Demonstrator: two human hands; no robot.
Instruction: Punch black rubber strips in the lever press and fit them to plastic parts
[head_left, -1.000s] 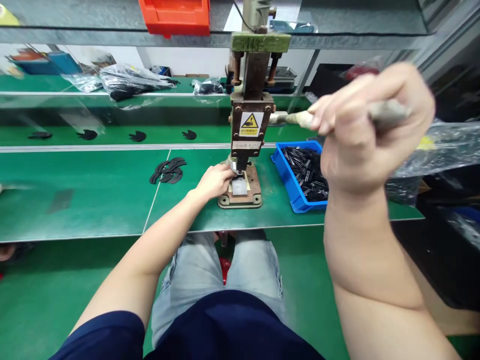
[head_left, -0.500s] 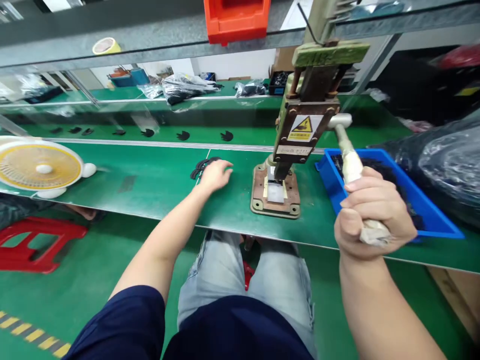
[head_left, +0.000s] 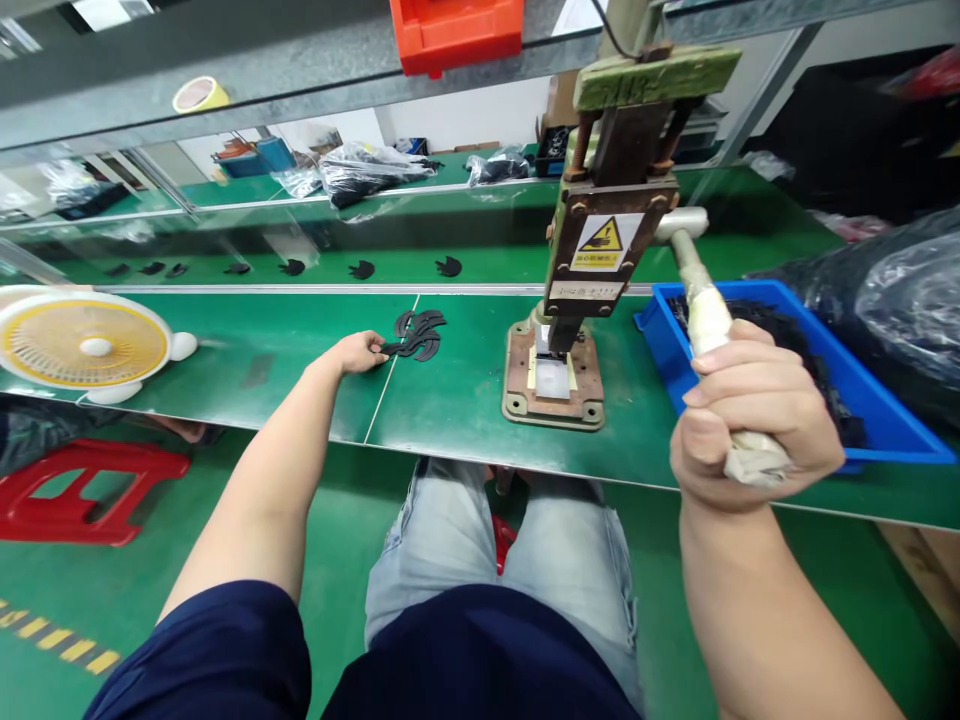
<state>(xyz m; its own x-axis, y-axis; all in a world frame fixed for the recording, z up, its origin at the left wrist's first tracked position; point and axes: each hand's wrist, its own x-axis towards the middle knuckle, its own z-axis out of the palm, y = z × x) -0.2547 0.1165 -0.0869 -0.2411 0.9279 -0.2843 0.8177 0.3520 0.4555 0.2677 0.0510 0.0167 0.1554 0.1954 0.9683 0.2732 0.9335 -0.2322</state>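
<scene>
- Left hand (head_left: 362, 352): at nine o'clock from the press base (head_left: 589, 372), low over the green bench (head_left: 450, 410); thumb and fingertips are closed together, pinching the end of a black curved piece (head_left: 397, 349).
- That piece lies at three o'clock from the left hand, against the left edge of the pile of black curved pieces (head_left: 429, 346); exactly where it meets the others I cannot tell.
- Right hand (head_left: 757, 415): at three o'clock from the press base, fingers wrapped around the wrapped grip of the lever (head_left: 705, 300), thumb folded over; the lever's upper end joins the press (head_left: 639, 250) at eleven o'clock from this hand.
- Blue bin (head_left: 661, 355): at three o'clock from the press base, holding dark parts (head_left: 817, 365), partly hidden by the right hand.
- Yellow-and-white fan (head_left: 82, 345): at nine o'clock from the left hand, well apart.
- Red stool (head_left: 90, 490): at eight o'clock from the left hand, on the floor.
</scene>
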